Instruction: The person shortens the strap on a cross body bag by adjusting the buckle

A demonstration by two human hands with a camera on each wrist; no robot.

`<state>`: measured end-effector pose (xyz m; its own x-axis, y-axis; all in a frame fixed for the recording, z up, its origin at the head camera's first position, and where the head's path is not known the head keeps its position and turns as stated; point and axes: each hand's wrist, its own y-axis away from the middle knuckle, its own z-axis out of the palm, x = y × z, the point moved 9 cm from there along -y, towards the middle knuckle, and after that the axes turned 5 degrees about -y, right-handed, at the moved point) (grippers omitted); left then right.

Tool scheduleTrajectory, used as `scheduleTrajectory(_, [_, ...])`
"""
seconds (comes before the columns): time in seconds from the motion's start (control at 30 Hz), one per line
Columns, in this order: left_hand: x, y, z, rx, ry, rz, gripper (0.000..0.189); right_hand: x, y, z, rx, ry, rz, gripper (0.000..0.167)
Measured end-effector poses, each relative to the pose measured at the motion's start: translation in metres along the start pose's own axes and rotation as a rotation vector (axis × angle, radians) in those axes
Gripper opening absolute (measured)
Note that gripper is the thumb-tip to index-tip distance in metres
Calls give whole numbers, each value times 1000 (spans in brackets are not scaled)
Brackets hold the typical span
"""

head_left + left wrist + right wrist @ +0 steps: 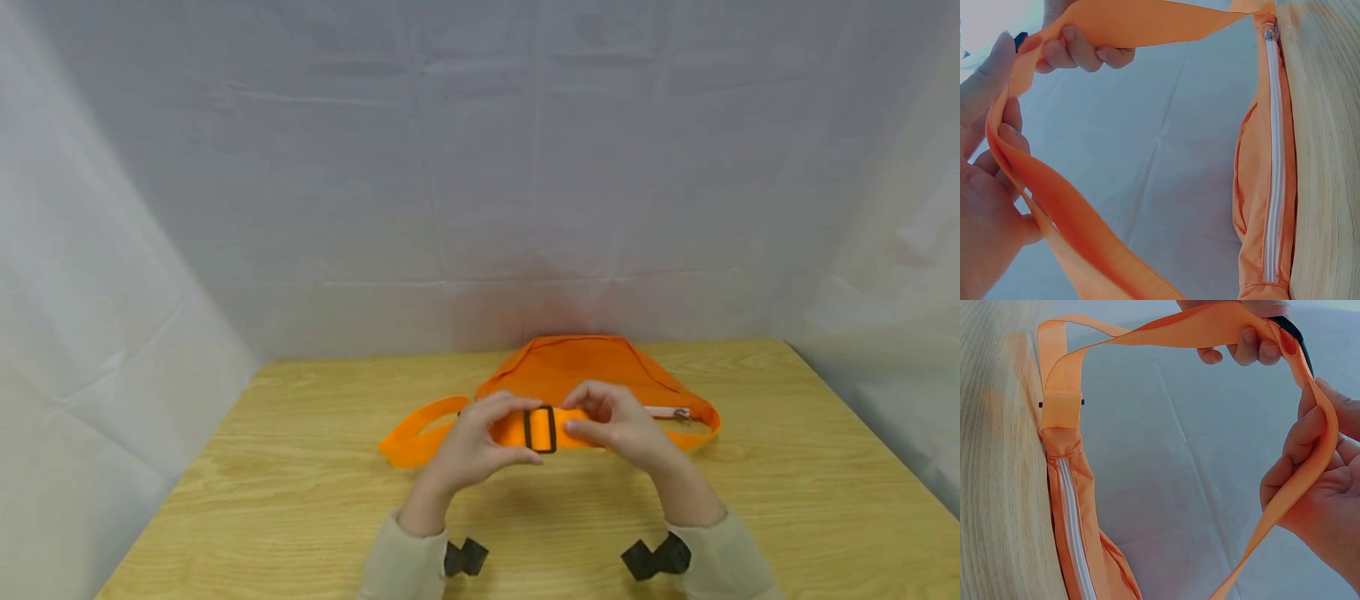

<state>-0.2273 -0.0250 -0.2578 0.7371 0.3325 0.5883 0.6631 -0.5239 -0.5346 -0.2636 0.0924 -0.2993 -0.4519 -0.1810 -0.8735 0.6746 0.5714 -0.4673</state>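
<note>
An orange strap (512, 431) with a black buckle (552, 429) is being held above the worktop (300, 467); the left grip (474, 446) is pinching it at the buckle, the right grip (624, 427) is pinching it just beside. Behind, the orange bag (581, 367) is resting near a pale sheet (450, 167).

Place: staged, lab-like setting | pale sheeting (480, 167) is hung behind and beside the fingers (516, 404) | wood-grained worktop (300, 500) is set beneath them
</note>
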Motion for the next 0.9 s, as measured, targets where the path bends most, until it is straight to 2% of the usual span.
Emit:
scheduleTrajectory(0.47, [5, -1, 6, -22, -26, 65, 49, 2, 1, 3, -13, 1, 46, 13])
scheduleTrajectory(0.7, [5, -1, 9, -42, -38, 60, 49, 10, 1, 3, 8, 21, 130, 15])
scheduleTrajectory(0.9, [4, -2, 7, -32, -56, 49, 49, 12, 0, 4, 12, 1, 138, 19])
